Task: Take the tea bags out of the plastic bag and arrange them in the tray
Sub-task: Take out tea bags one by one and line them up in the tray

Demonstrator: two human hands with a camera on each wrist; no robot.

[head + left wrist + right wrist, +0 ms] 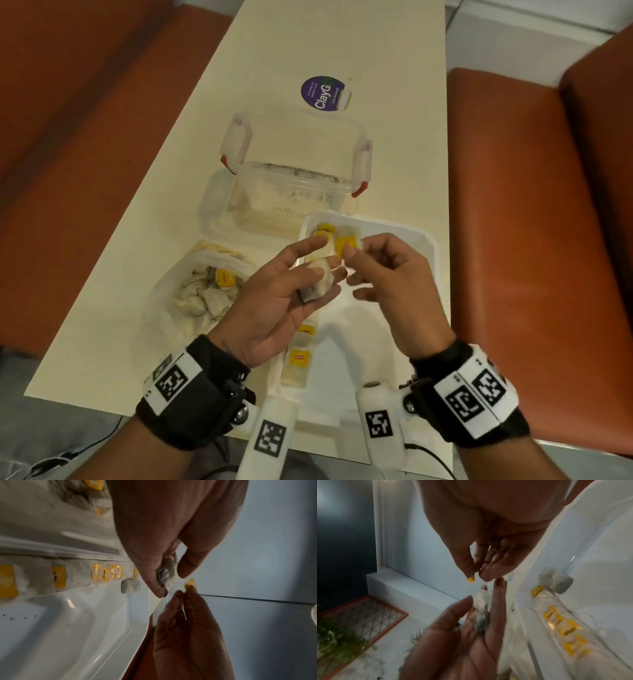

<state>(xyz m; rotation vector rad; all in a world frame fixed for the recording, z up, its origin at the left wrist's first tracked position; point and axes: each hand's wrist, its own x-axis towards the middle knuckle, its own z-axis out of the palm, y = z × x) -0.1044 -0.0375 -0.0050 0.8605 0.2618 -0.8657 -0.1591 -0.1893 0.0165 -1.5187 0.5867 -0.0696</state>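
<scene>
1. Left hand point(274, 298): palm up over the white moulded plastic tray point(424, 240), a soft crumpled white paper tea bag point(317, 284) w/ dark leaf showing through is held between thumb & fingers; index finger sticks out straight.
2. Right hand point(394, 274): thumb + forefinger pinch the small square yellow paper tag point(344, 247) of that bag; other fingers loosely curled. Thin white string point(175, 583) runs tag to bag, seen in left wrist view.
3. Tray: glossy, rounded corners. Row of flat tea bags w/ yellow tags point(298, 358) lies along its left wall, more at far-left corner. One loose crumpled bag point(130, 586) sits beside the row.
4. Thin translucent crinkly plastic bag point(164, 301), left of tray, mouth open, pile of tea bags inside point(205, 298).
5. Clear rigid plastic box w/ red clip latches point(291, 178) behind tray, its lid leaning behind it.
6. All on a smooth cream table point(308, 44); round purple sticker point(322, 93) at its far part.
</scene>
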